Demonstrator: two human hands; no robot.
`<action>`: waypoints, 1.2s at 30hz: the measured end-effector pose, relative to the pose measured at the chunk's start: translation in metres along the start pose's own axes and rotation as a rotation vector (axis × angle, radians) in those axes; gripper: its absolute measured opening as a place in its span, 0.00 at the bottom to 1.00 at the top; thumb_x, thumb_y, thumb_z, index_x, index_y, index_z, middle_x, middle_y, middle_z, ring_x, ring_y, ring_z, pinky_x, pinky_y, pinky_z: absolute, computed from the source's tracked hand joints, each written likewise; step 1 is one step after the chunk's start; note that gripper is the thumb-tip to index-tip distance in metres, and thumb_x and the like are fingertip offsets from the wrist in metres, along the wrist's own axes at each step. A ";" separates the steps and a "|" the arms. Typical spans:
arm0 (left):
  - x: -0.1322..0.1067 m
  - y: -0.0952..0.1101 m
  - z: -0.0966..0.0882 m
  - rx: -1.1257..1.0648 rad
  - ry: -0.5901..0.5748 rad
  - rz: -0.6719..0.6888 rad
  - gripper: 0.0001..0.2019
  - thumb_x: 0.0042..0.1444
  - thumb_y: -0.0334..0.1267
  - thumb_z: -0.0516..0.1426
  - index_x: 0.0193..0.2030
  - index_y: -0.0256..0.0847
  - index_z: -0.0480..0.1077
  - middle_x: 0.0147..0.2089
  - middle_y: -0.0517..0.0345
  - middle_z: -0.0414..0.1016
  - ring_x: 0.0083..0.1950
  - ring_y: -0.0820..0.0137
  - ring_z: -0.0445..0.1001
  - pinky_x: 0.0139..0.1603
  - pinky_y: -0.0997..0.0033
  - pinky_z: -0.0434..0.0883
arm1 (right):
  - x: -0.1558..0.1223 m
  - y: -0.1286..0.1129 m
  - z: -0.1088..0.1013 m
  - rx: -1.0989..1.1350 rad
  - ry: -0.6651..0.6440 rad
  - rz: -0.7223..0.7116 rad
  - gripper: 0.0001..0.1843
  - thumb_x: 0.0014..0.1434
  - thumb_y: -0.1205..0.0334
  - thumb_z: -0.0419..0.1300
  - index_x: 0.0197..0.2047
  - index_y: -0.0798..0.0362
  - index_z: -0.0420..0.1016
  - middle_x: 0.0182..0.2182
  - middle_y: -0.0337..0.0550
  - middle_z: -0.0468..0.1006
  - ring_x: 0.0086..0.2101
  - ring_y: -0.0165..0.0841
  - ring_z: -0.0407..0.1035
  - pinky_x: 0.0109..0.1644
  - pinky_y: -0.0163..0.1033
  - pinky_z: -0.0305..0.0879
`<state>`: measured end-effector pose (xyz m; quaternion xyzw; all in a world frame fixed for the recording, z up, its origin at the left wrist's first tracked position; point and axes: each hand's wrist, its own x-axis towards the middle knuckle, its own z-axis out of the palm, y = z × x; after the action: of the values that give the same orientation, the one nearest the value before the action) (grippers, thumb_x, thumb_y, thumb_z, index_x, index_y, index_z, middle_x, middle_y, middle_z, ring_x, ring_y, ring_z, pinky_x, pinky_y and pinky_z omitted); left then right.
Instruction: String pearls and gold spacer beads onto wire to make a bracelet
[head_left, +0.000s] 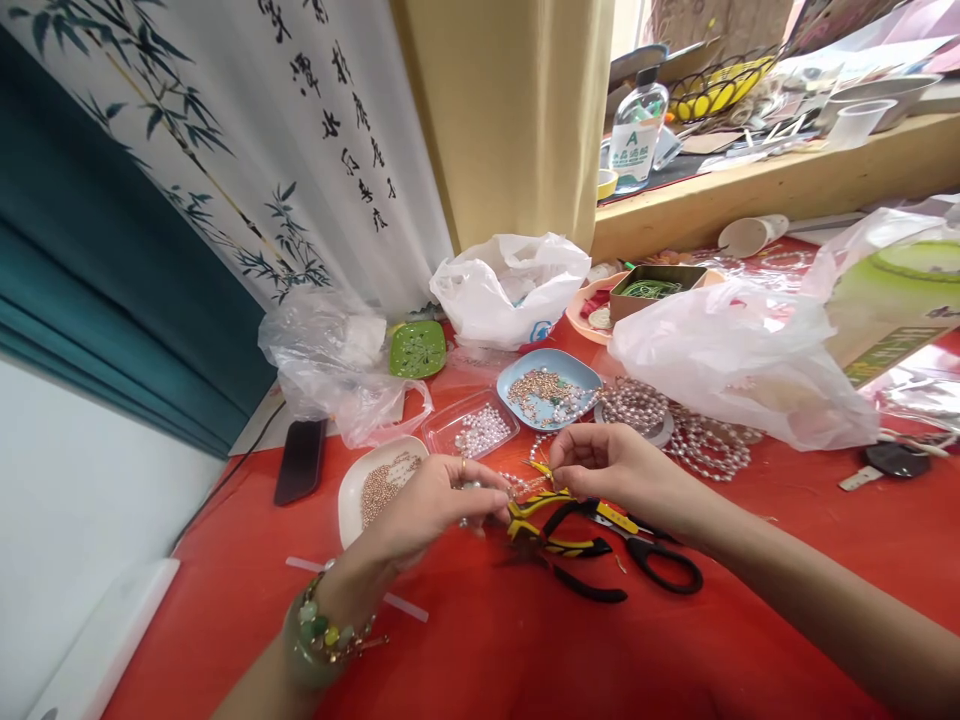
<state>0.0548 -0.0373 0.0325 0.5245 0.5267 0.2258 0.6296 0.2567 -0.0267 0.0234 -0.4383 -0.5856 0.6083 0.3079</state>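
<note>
My left hand (431, 505) is closed in a pinch on a short strand of small pearl beads (517, 482), a bead bracelet on its wrist. My right hand (611, 465) pinches the other end of that strand, fingers pressed together. Both hands hover just above the red table (525, 640). Directly under them lie yellow-and-black pliers (559, 545) and black-handled scissors (660, 560). Just beyond the hands sit a clear tray of pearl beads (472, 428), a white dish of small copper beads (379, 480) and a blue dish of mixed beads (549, 388).
A coil of pearl strands (675, 425) lies right of the blue dish, partly under a white plastic bag (735, 360). More bags, a green dish (417, 349), a black phone (300, 460) and a key (885, 462) crowd the table. A cluttered wooden shelf (787, 180) runs behind.
</note>
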 end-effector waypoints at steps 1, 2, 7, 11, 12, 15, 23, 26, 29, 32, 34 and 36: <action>0.000 0.001 0.000 0.005 -0.001 -0.001 0.06 0.43 0.35 0.60 0.29 0.36 0.75 0.24 0.57 0.75 0.23 0.79 0.65 0.25 0.79 0.62 | -0.001 0.001 0.000 -0.003 0.011 -0.017 0.02 0.44 0.69 0.55 0.24 0.54 0.65 0.19 0.32 0.66 0.22 0.24 0.59 0.26 0.31 0.53; -0.001 0.001 0.001 0.013 -0.002 0.001 0.06 0.43 0.35 0.60 0.29 0.36 0.75 0.24 0.58 0.75 0.23 0.79 0.65 0.25 0.78 0.62 | -0.002 0.001 0.000 -0.004 0.019 -0.034 0.02 0.44 0.70 0.55 0.24 0.54 0.65 0.19 0.32 0.65 0.22 0.24 0.59 0.26 0.31 0.53; -0.003 0.004 0.003 0.028 -0.022 -0.007 0.06 0.44 0.36 0.59 0.28 0.35 0.75 0.23 0.58 0.75 0.22 0.79 0.65 0.25 0.78 0.61 | -0.007 0.002 -0.001 -0.008 0.031 -0.044 0.02 0.44 0.69 0.55 0.24 0.54 0.65 0.20 0.32 0.66 0.22 0.24 0.60 0.27 0.31 0.54; -0.003 0.002 0.003 -0.018 -0.064 -0.037 0.07 0.45 0.36 0.59 0.27 0.35 0.74 0.21 0.60 0.73 0.20 0.81 0.63 0.22 0.79 0.59 | -0.008 0.003 -0.001 0.002 0.035 -0.023 0.02 0.44 0.68 0.55 0.24 0.54 0.65 0.20 0.33 0.66 0.22 0.25 0.60 0.27 0.32 0.55; -0.002 0.002 0.003 -0.035 -0.071 -0.044 0.06 0.45 0.36 0.58 0.27 0.35 0.74 0.21 0.60 0.72 0.19 0.81 0.63 0.22 0.79 0.59 | -0.008 0.003 -0.001 0.002 0.036 -0.020 0.02 0.44 0.69 0.55 0.23 0.54 0.65 0.20 0.33 0.66 0.22 0.24 0.60 0.27 0.32 0.54; -0.002 -0.001 0.003 -0.075 -0.089 -0.054 0.07 0.45 0.36 0.58 0.27 0.34 0.75 0.21 0.60 0.72 0.19 0.80 0.63 0.21 0.79 0.58 | -0.007 0.003 0.000 -0.010 0.032 -0.017 0.02 0.43 0.69 0.55 0.23 0.54 0.64 0.20 0.33 0.65 0.22 0.24 0.59 0.26 0.32 0.53; 0.000 -0.001 0.007 -0.088 -0.050 -0.029 0.06 0.44 0.36 0.59 0.28 0.34 0.74 0.21 0.59 0.73 0.20 0.80 0.64 0.23 0.78 0.60 | -0.007 0.012 0.000 -0.006 0.046 -0.028 0.02 0.45 0.67 0.56 0.24 0.54 0.65 0.20 0.33 0.65 0.22 0.24 0.58 0.26 0.32 0.53; -0.001 0.001 0.009 -0.117 -0.047 -0.050 0.06 0.44 0.36 0.60 0.27 0.34 0.74 0.22 0.59 0.73 0.21 0.80 0.65 0.25 0.78 0.62 | -0.009 0.016 -0.001 -0.001 0.045 -0.048 0.02 0.47 0.66 0.56 0.25 0.54 0.65 0.21 0.33 0.66 0.23 0.25 0.60 0.27 0.32 0.55; 0.000 0.002 0.010 -0.120 -0.052 -0.057 0.07 0.44 0.37 0.60 0.28 0.33 0.74 0.23 0.59 0.73 0.22 0.79 0.66 0.27 0.77 0.63 | -0.012 0.016 -0.002 -0.051 0.038 -0.079 0.02 0.49 0.66 0.55 0.26 0.54 0.66 0.21 0.34 0.67 0.23 0.26 0.61 0.27 0.32 0.56; 0.001 0.003 0.011 -0.110 -0.053 -0.057 0.08 0.44 0.38 0.60 0.28 0.33 0.74 0.24 0.58 0.74 0.23 0.79 0.67 0.27 0.77 0.63 | -0.015 0.014 -0.002 -0.198 0.052 -0.103 0.03 0.50 0.67 0.54 0.26 0.54 0.67 0.23 0.36 0.69 0.24 0.27 0.62 0.27 0.32 0.57; 0.002 0.003 0.012 -0.104 -0.053 -0.052 0.08 0.45 0.38 0.61 0.29 0.33 0.74 0.24 0.58 0.74 0.22 0.79 0.67 0.27 0.78 0.63 | -0.017 0.012 -0.002 -0.318 0.096 -0.144 0.04 0.50 0.68 0.53 0.28 0.54 0.69 0.25 0.38 0.72 0.25 0.28 0.63 0.28 0.33 0.59; 0.003 0.004 0.013 -0.098 -0.052 -0.042 0.08 0.45 0.38 0.61 0.28 0.33 0.74 0.24 0.58 0.73 0.22 0.80 0.66 0.27 0.79 0.63 | -0.020 0.010 -0.001 -0.417 0.194 -0.211 0.06 0.50 0.68 0.53 0.30 0.54 0.70 0.27 0.40 0.73 0.26 0.29 0.64 0.29 0.34 0.59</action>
<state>0.0690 -0.0390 0.0336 0.4874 0.5095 0.2242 0.6728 0.2677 -0.0453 0.0167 -0.4853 -0.7085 0.3941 0.3274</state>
